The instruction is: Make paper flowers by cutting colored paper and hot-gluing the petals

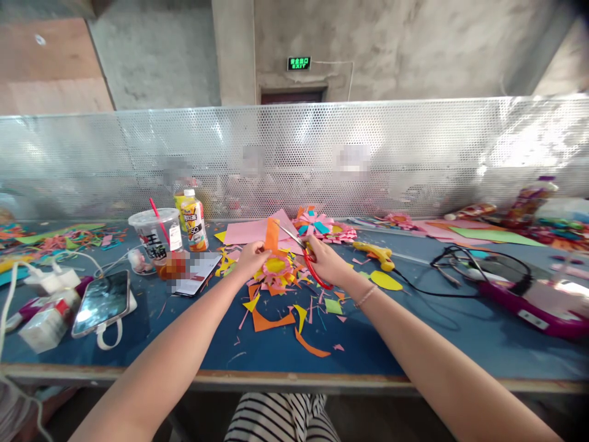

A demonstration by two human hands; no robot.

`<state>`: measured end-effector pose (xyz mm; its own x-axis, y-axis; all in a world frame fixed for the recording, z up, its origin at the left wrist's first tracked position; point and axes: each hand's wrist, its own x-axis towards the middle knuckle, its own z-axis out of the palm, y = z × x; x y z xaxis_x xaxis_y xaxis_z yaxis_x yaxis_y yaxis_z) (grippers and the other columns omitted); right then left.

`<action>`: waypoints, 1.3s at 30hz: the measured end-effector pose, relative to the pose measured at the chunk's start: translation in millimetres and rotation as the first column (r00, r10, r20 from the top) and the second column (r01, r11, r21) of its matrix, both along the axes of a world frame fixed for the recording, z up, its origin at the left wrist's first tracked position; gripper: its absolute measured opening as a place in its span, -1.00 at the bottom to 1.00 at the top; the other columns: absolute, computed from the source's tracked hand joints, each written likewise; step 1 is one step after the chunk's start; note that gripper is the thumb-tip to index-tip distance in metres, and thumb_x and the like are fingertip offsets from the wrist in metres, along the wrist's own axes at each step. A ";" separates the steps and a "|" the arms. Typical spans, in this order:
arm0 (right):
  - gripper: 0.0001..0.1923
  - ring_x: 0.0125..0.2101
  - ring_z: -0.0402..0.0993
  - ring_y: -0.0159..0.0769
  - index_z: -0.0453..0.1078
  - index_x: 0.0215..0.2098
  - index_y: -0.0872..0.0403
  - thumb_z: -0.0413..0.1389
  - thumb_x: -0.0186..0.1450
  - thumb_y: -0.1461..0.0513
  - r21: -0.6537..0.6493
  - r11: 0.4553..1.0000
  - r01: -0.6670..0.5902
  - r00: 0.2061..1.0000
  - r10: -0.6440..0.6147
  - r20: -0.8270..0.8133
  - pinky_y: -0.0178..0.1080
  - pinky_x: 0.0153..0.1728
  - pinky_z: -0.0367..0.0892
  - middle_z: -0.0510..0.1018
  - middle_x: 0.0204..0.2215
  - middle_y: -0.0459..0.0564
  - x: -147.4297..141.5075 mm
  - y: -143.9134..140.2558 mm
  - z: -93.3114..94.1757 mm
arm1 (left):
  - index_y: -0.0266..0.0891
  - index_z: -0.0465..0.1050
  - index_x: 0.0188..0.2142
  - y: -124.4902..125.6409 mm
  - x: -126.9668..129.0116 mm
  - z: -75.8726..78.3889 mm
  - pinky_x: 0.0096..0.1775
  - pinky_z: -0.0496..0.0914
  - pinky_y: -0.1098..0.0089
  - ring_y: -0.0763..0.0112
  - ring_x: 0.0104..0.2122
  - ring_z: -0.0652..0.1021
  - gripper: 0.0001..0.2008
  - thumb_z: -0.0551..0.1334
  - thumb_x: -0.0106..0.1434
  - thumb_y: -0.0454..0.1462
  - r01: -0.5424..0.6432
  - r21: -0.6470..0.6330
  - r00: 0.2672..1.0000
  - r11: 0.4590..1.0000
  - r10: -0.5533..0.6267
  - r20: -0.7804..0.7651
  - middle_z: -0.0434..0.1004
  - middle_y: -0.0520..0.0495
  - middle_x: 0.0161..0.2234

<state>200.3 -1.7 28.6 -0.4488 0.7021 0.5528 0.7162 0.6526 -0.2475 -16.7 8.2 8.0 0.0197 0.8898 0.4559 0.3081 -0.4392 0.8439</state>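
Gripping orange paper (272,235) and red scissors (313,265), both hands work over a scrap-littered blue table (414,331) facing bare concrete walls (414,43).

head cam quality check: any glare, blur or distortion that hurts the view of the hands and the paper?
Head view: strong wide-angle bend, the table edge bows and the corners darken; glare blows out the mesh screen at right and reflects off the phone; small mosaic-blurred patches sit on the screen and by the cup; left hand, right hand, scissors and orange strip are evenly lit, reasonably sharp.
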 end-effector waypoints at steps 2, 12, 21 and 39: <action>-0.70 -0.22 0.39 -0.16 0.17 -0.11 0.09 -0.03 0.23 0.12 0.013 1.000 0.019 0.999 -0.020 0.042 -0.21 -0.23 0.26 0.43 -0.19 0.12 -0.5 -1.6 -0.1 | -0.23 0.26 -0.67 2.5 -0.9 -0.8 -0.58 0.13 0.51 0.51 -0.67 0.30 -0.82 0.20 -0.02 -0.27 -0.072 0.027 0.997 0.997 0.072 0.003 0.24 0.10 -0.72; -0.67 -0.22 0.43 -0.12 0.19 -0.13 0.08 -0.02 0.23 0.07 -0.059 0.996 0.073 0.984 -0.062 0.166 -0.22 -0.26 0.27 0.47 -0.21 0.13 3.0 4.4 -6.8 | -0.24 0.33 -0.43 27.0 -12.9 -11.9 -0.40 0.36 0.43 0.44 -0.52 0.47 -0.90 0.21 0.01 -0.29 -0.117 0.076 0.962 0.990 0.095 0.256 0.43 0.00 -0.52; -0.65 -0.23 0.42 -0.14 0.16 -0.09 0.07 -0.07 0.25 0.05 -0.096 0.995 0.009 0.984 0.008 0.178 -0.23 -0.28 0.26 0.47 -0.19 0.11 -1.9 -1.8 -4.8 | -0.27 0.35 -0.38 21.7 -2.9 -5.9 -0.37 0.31 0.49 0.54 -0.47 0.44 -0.83 0.23 -0.05 -0.36 0.003 0.046 0.885 0.999 -0.024 0.464 0.46 0.01 -0.43; -0.61 -0.23 0.41 -0.19 0.18 -0.08 0.07 -0.04 0.23 0.02 -0.148 0.989 -0.008 0.992 0.027 0.126 -0.25 -0.28 0.25 0.47 -0.20 0.10 -0.8 -1.5 -3.8 | -0.27 0.30 -0.41 12.3 -0.3 2.0 -0.33 0.36 0.44 0.53 -0.44 0.48 -0.72 0.29 -0.16 -0.46 0.216 0.005 0.626 0.976 -0.142 0.767 0.46 0.06 -0.45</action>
